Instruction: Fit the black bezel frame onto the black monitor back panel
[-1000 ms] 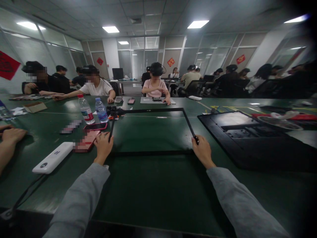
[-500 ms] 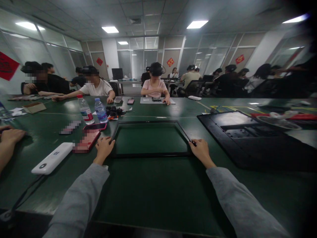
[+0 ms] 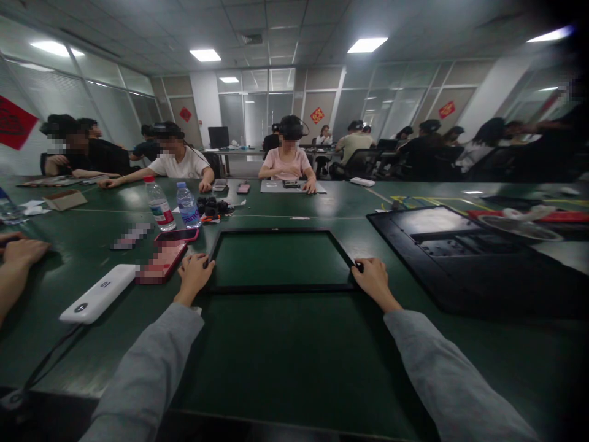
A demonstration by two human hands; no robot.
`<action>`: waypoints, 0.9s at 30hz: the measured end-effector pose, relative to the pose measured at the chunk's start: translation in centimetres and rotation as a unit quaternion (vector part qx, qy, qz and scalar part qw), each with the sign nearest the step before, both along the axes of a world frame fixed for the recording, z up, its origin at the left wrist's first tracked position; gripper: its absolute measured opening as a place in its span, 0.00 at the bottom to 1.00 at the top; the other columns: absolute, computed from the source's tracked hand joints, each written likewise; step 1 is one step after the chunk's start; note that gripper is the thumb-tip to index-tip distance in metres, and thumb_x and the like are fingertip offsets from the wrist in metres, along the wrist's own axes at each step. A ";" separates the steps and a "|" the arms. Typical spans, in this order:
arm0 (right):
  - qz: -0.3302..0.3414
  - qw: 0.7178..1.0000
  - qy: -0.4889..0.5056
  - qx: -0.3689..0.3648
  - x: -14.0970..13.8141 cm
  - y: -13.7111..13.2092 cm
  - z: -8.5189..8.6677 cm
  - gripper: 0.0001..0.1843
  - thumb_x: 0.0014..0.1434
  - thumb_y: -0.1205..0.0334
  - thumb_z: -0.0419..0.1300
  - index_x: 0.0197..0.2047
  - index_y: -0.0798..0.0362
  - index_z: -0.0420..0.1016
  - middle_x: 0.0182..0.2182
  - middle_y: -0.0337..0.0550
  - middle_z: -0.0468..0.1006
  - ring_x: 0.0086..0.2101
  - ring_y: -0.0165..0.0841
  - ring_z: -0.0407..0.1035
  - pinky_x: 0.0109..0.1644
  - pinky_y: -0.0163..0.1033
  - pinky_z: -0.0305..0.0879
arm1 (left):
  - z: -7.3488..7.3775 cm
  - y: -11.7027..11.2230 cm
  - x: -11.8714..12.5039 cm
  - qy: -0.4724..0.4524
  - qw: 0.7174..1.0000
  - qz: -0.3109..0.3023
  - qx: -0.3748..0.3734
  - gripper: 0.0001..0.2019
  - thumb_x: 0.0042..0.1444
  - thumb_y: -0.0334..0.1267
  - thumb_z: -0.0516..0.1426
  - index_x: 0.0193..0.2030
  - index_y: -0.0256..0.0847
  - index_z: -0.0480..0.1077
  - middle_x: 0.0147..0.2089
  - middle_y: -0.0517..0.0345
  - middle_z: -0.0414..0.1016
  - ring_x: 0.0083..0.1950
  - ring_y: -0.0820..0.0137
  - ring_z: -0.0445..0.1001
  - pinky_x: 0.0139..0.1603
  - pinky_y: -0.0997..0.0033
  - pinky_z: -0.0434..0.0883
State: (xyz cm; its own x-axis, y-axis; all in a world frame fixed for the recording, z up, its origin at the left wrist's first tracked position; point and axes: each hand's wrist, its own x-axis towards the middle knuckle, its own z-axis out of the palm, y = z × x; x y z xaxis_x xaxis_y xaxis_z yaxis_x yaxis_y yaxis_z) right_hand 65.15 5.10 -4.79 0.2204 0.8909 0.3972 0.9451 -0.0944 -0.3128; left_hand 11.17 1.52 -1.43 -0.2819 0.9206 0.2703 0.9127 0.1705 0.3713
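Note:
A thin black rectangular frame (image 3: 280, 232) lies flat on the green table (image 3: 285, 350) in front of me. My left hand (image 3: 193, 275) is closed on the frame's left side near its front corner. My right hand (image 3: 373, 277) is closed on the frame's right side near the other front corner. Both arms are in grey sleeves.
A large black back panel (image 3: 464, 258) lies to the right. On the left are a white power bank (image 3: 99, 293), phones (image 3: 161, 261) and two water bottles (image 3: 159, 204). Another person's hand (image 3: 21, 252) rests at the far left. Several people sit across the table.
The frame's far edge, raised a second ago, has come down until the frame lies flat on the table. My hands stayed on its two sides.

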 end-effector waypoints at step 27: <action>0.008 1.000 0.011 -0.010 0.1 0.4 -0.1 0.20 0.64 0.60 0.56 0.55 0.59 0.78 0.52 0.62 0.74 0.53 0.52 0.67 0.56 0.55 0.66 | 0.1 -0.7 0.3 0.114 0.993 -0.027 0.028 0.18 0.67 0.39 0.51 0.58 0.40 0.75 0.67 0.42 0.71 0.71 0.47 0.61 0.64 0.39 0.66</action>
State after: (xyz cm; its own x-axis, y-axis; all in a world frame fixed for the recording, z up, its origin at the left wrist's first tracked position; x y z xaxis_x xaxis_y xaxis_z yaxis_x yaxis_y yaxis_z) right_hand 65.29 5.55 -4.84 0.2143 0.9024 0.3739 0.9394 -0.0854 -0.3321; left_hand 11.42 0.81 -1.33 -0.1586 0.9142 0.3729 0.9814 0.1046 0.1611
